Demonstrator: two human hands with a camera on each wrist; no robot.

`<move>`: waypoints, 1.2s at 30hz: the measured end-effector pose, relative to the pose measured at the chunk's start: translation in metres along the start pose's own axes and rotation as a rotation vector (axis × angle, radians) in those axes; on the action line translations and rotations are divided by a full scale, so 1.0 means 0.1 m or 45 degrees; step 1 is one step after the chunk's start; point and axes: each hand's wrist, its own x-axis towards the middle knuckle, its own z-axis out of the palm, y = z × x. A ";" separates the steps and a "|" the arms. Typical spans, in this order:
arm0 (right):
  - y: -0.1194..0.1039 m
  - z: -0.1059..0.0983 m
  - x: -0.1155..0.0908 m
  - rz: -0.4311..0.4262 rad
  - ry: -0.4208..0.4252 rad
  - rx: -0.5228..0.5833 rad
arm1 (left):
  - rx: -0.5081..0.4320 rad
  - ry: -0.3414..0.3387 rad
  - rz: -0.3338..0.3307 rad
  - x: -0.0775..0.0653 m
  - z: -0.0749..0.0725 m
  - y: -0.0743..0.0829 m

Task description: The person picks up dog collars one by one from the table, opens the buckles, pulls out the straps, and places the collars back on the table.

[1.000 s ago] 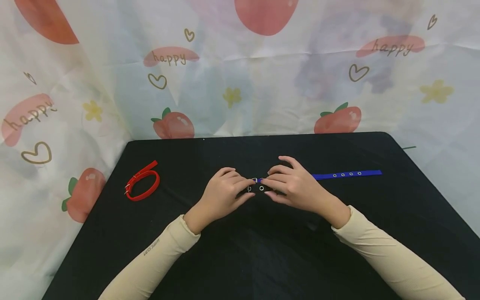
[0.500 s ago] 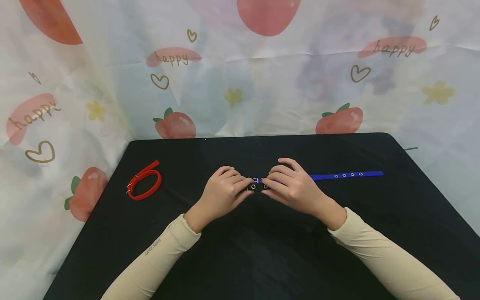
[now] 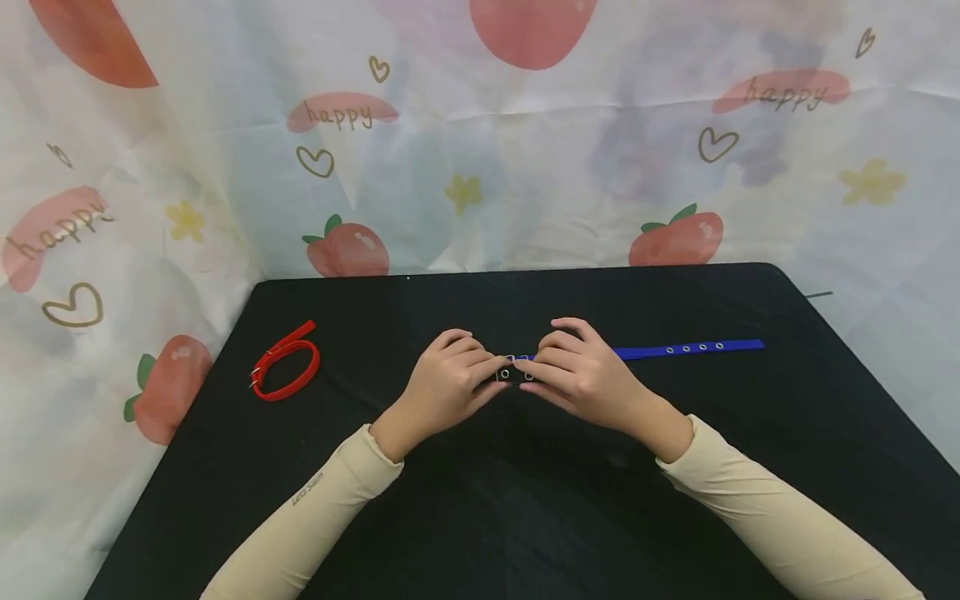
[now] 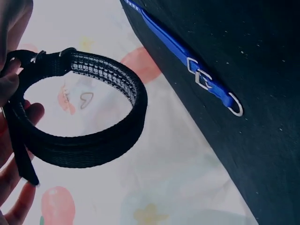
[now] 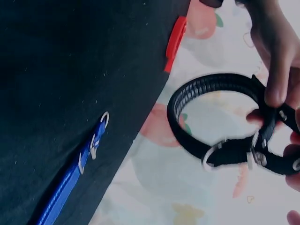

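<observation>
A black dog collar (image 3: 517, 375) with metal eyelets is held between both hands above the table's middle. Its left part is pinched by the left hand (image 3: 450, 379), thumb below and fingers above. The right hand (image 3: 588, 375) grips the other side close by, index finger raised. In the left wrist view the collar (image 4: 93, 152) curves into a loop, with a loose strap tip hanging at its left. The right wrist view shows the collar's (image 5: 232, 152) D-ring and buckle beside fingers that partly cover the strap.
A blue collar (image 3: 690, 348) lies stretched out behind the hands, its buckle end partly hidden by them. Over on the left, a red collar (image 3: 313, 367) lies buckled in a loop. The black table (image 3: 480, 517) meets a printed curtain (image 3: 525, 183) at the back.
The right hand has shifted slightly left, closer to the left hand, and less of the black collar shows between them. The left hand has barely moved. The red and blue collars stay put.
</observation>
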 end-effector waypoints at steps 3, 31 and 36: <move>0.02 -0.03 -0.03 -0.024 0.017 -0.007 | 0.002 -0.005 -0.012 -0.03 0.00 -0.02; 0.19 0.12 -0.35 0.301 -0.129 0.574 | -0.431 0.200 -0.046 -0.10 0.04 -0.04; 0.19 0.05 -0.29 0.222 -0.090 0.385 | -0.427 0.224 -0.007 -0.12 0.03 -0.07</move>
